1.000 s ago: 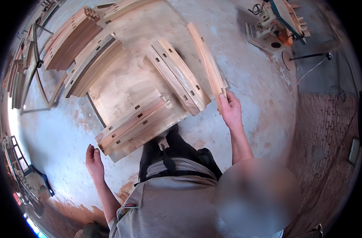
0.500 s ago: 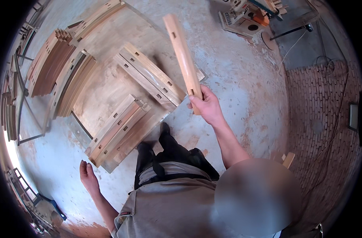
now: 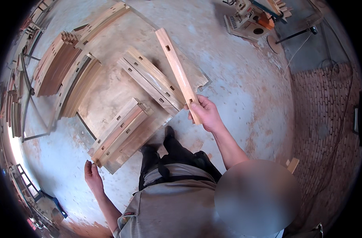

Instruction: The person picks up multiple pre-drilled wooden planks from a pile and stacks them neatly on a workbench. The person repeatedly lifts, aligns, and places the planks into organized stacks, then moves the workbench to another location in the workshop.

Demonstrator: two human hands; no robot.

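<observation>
My right hand (image 3: 208,115) is closed round the near end of a long wooden rail (image 3: 180,73). Two dark rectangular mortises are cut in the rail's face, and it slants up and away to the left. Beneath it lies a pair of similar mortised rails (image 3: 153,81) on a low wooden board (image 3: 105,85). My left hand (image 3: 93,177) hangs free with its fingers a little apart, holding nothing. Closest to that hand is the near end of another group of mortised rails (image 3: 119,129) at the board's near edge.
Stacked curved rails (image 3: 76,85) stand along the board's left side, with a taller stack (image 3: 56,65) beyond. A woodworking machine (image 3: 250,20) and a pedestal fan (image 3: 296,33) are at the far right. Brick paving (image 3: 328,115) covers the right side.
My right hand has lowered the rail nearer to me, and its far end has swung slightly left. My left hand has shifted a little to the right, still without anything in it.
</observation>
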